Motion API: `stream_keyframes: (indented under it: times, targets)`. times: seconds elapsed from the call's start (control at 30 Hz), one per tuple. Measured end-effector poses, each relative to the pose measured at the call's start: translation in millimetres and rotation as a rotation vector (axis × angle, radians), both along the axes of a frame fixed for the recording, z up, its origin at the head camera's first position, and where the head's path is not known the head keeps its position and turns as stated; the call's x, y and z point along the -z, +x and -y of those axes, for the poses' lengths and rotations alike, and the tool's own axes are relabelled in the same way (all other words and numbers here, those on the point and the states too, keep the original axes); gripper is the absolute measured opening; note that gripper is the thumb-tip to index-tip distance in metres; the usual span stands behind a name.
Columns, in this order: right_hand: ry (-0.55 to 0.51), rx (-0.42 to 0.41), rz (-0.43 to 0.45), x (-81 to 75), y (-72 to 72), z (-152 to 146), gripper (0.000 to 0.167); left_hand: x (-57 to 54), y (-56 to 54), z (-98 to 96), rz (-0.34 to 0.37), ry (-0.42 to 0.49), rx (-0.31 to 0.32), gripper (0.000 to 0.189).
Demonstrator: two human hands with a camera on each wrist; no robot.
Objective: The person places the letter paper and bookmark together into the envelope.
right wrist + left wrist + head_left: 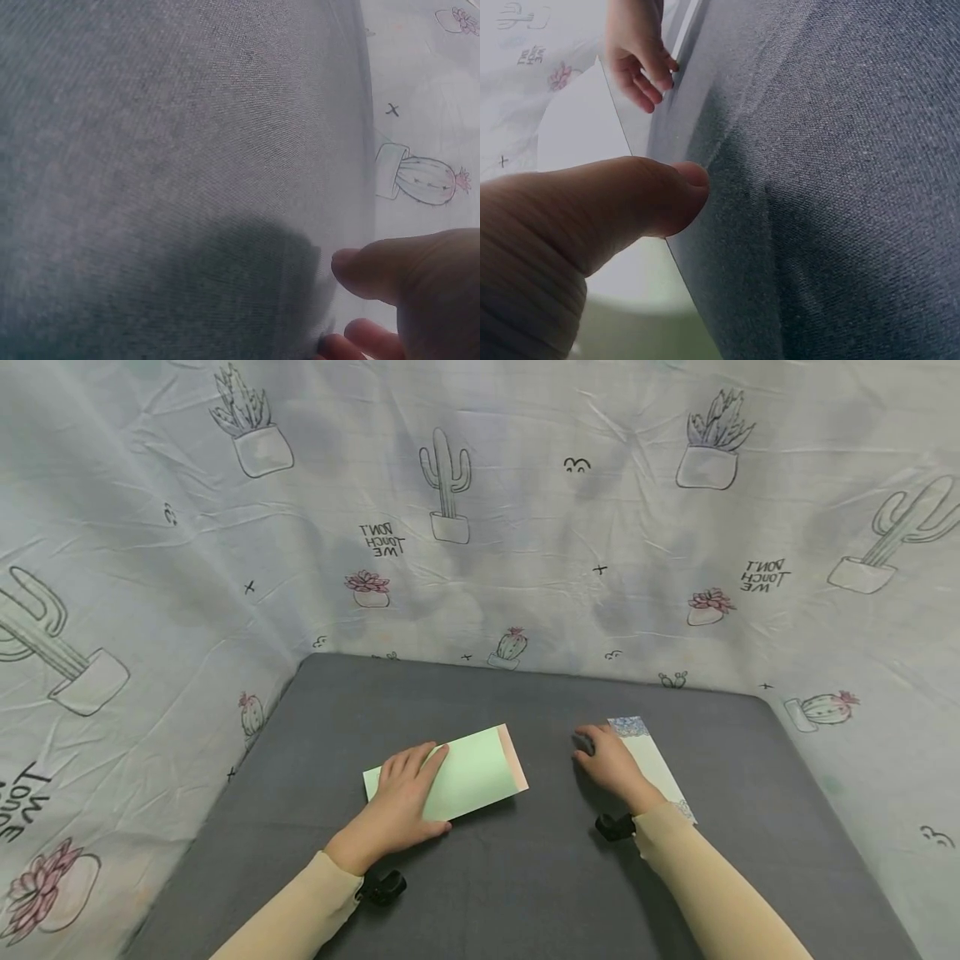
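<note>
In the head view, my left hand (401, 802) lies over a pale green rectangular paper or card (472, 768) with a pink strip at its right end. The fingers spread across its left part, and the thumb is at the near edge. In the left wrist view, the thumb (652, 195) overlaps the paper's edge. My right hand (615, 768) is lower right of the head view's middle, fingers loosely bent. A dark patch shows between its thumb and fingers; whether that is shadow or a small object is unclear. Beside it lies a white sheet (655, 764) with blue patterned ends, partly covered by the forearm.
A grey cloth-covered table (525, 893) lies under both hands. Pale fabric (525, 527) printed with cacti hangs behind it and along both sides. Each wrist wears a small black device, such as the left one (384, 887).
</note>
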State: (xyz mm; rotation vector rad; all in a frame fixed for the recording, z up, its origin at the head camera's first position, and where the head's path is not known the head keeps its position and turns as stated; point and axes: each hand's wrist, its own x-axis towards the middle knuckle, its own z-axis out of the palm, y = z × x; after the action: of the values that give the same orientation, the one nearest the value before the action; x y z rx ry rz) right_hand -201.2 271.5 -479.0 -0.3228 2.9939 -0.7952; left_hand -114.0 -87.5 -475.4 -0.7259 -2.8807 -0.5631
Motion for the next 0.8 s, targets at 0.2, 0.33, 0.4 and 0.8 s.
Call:
stream_keyframes:
  times: [0.2, 0.33, 0.4, 0.8]
  targets:
    - [-0.02, 0.015, 0.003, 0.5, 1.6, -3, 0.033, -2.0, -0.4, -1.1, 0.002, 0.003, 0.002, 0.11]
    - [-0.027, 0.012, -0.012, 2.3, -0.1, -5, 0.03, -3.4, -1.2, -1.7, 0.0, 0.009, 0.001, 0.109]
    - [-0.028, 0.008, -0.019, 2.8, -2.0, -6, 0.03, -4.1, -1.5, -2.8, 0.0, 0.013, -0.001, 0.109]
    - [0.069, 0.265, -0.059, -1.7, -12.7, -43, 0.052, -5.9, -3.3, -11.5, 0.019, 0.017, -0.021, 0.109]
